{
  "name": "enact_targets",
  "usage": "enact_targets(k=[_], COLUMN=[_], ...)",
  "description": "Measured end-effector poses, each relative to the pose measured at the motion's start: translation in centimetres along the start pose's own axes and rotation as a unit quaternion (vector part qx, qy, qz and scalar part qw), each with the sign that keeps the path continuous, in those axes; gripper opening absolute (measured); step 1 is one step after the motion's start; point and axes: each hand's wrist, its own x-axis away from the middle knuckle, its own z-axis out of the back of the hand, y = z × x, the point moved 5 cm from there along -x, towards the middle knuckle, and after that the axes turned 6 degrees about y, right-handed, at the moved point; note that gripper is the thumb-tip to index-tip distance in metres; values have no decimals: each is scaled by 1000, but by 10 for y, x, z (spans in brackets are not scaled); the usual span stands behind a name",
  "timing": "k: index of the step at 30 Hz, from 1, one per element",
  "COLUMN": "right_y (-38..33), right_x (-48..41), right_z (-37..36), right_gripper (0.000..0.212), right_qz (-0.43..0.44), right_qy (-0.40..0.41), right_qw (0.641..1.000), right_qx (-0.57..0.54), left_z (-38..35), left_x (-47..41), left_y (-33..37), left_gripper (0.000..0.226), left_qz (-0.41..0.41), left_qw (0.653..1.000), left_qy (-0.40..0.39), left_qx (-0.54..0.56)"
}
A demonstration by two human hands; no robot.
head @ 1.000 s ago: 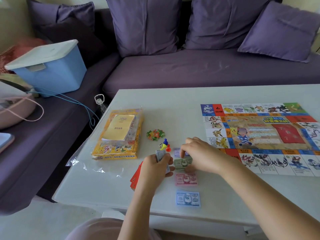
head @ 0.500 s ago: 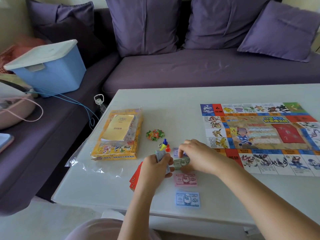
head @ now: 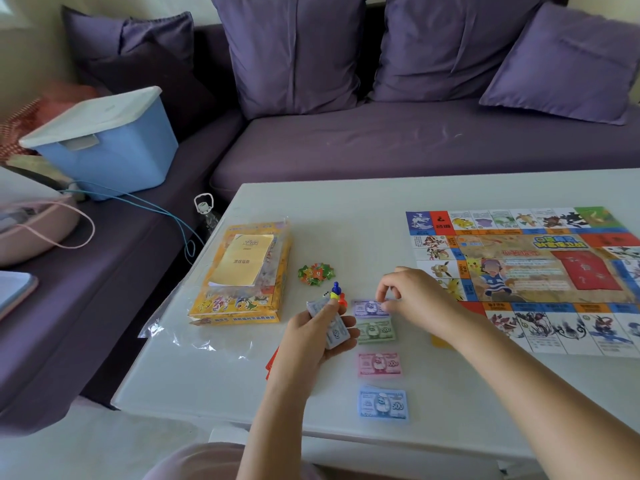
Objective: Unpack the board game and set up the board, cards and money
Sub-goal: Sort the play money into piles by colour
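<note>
Surface (head: 346,216) white, set before a purple sofa (head: 415,143) | board (head: 519,271) laid flat at right, long axis left-right, print turned away | purple note (head: 363,308), green note (head: 375,332), pink note (head: 379,364), blue note (head: 382,405) laid in a near-far column, long axes left-right | left grip (head: 308,341) curled round a note stack (head: 337,336) | right grip (head: 415,297) bent downward, purple note's right end pinched.

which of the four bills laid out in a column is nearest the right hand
The purple bill, farthest from the person: the right hand pinches its right edge. The green bill, pink bill and blue bill lie nearer, untouched.
</note>
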Motion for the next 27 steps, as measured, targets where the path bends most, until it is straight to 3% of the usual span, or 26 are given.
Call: enact_targets(k=[7,13,16,19,23,27], right_y=[6,8,2,-8,-28,-31], right_x=[-5,-2,2,13,39,56], right_z=[1,0,6,17,10,-1], right_gripper=[7,6,6,8,14,5], right_qz=[-26,-31,-40,-75,-110,-151], right_qy=[7,13,51,87,5,52], right_qw=[999,999,994,968,908,877], right_qx=[-31,-36,-91,-222,-404,-454], left_z=[-6,-5,-3,-1,-3,-11], left_x=[5,3,3,4,7,12], left_y=[5,5,4,5,9,4], left_gripper=[25,17,10,3,10,12], left_qz=[65,34,-1,-41,-85,-78], left_qw=[986,990,996,999,996,995], left_qy=[-53,-52,-42,-13,-12,-53], left_qx=[142,126,73,20,19,-23])
